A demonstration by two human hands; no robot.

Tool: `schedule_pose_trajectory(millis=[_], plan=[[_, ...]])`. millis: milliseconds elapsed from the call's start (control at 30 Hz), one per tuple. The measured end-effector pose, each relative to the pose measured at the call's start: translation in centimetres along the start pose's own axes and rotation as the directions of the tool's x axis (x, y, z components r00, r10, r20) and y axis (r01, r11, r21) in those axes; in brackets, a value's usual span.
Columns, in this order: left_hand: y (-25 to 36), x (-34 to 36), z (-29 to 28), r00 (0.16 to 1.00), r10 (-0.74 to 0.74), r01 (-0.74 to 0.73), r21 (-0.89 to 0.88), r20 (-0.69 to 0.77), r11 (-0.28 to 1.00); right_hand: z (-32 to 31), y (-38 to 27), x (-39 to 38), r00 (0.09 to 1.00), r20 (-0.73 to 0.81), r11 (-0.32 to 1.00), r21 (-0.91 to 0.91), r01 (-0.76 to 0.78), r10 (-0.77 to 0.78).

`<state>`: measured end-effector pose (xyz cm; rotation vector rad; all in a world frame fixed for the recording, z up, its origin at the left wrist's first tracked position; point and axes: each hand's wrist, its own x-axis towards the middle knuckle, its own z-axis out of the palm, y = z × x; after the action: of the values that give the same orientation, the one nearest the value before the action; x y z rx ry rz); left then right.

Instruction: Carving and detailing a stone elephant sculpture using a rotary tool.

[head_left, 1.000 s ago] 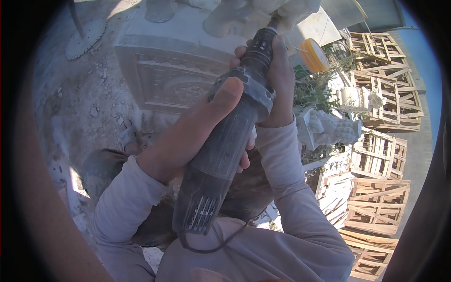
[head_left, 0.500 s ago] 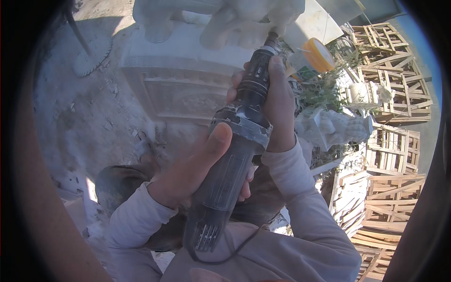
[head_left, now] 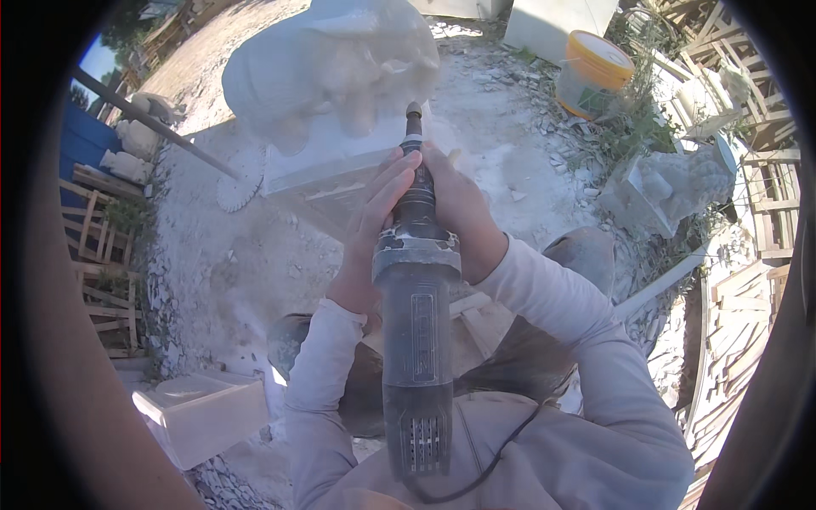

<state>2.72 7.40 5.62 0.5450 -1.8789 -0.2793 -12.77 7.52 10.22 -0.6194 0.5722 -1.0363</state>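
A dusty black die grinder [head_left: 416, 331] points away from me, with its vented end near my lap. My left hand [head_left: 371, 225] lies along the left of its neck, fingers laid over the front part. On the other side my right hand [head_left: 463, 208] wraps the same neck, with the thumb near the collar. The burr tip [head_left: 414, 109] is just in front of a white stone carving [head_left: 327, 72] with rounded shapes. Whether the tip touches the stone I cannot tell. The carving stands on a pale block [head_left: 314, 170]. A cord runs from the tool's rear across my shirt.
A yellow-rimmed bucket [head_left: 595, 72] stands far right, near a carved stone piece [head_left: 671, 187] among weeds. Wooden pallets line both sides. At lower left sits a white stone block [head_left: 204, 412]. A pole [head_left: 161, 127] slants at far left over dusty, chip-strewn ground.
My left hand has moved from beside the grinder's body up onto its neck. The grinder now points straighter ahead instead of up to the right. The view has shifted, showing more ground.
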Motion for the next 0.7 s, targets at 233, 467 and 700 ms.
schedule_pose_trajectory(millis=[233,467,700], plan=[[0.1,2.5,1.1,0.987,0.162,-0.163,-0.126,-0.014,0.979,0.3,-1.0,-0.1,0.987,0.110,0.932,0.333,-0.145,0.115],[1.1,4.1,-0.2,0.948,-0.071,-0.034,-0.319,-0.310,0.947,-1.2,-3.6,-0.5,0.973,0.065,0.975,-0.051,-0.216,0.219],[1.1,5.0,1.5,0.914,-0.019,-0.025,-0.105,-0.406,0.994,-1.9,-2.3,0.4,0.911,0.307,0.943,0.094,-0.318,0.276]])
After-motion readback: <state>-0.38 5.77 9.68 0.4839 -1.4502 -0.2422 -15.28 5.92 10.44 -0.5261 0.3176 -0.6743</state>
